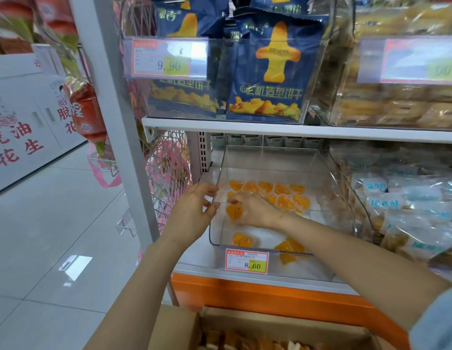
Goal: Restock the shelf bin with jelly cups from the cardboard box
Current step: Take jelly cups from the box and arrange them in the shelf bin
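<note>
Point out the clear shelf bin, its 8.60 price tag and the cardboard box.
clear shelf bin (270,160), head view, back wall.
8.60 price tag (246,261), head view, label centre.
cardboard box (179,332), head view, left flap.
</note>
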Tool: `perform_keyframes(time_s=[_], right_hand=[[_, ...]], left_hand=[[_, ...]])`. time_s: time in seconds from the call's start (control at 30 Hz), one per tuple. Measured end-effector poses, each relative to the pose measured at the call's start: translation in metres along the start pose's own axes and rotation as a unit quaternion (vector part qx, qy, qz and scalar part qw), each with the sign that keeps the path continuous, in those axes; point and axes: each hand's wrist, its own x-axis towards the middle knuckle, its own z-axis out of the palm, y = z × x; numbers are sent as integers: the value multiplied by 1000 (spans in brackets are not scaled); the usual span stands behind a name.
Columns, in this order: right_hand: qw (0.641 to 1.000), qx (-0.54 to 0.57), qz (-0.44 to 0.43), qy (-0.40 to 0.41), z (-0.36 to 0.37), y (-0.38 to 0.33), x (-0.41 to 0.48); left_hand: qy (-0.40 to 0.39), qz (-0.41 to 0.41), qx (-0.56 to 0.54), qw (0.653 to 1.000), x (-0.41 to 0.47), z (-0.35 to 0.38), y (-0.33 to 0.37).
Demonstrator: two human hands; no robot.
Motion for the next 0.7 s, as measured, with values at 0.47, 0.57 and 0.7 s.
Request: perform_keyframes(time_s=[0.47, 0.57, 0.7], right_hand=[[972, -164, -21, -165, -28, -18, -53], [964, -213, 31, -156, -28, -12, -57], [983, -117, 47, -132, -24, -8, -60]], left_hand=[[58, 67, 33, 996, 0, -6, 15], [53, 63, 46, 996, 0, -6, 12], [54, 60, 48, 996, 1, -5, 13]])
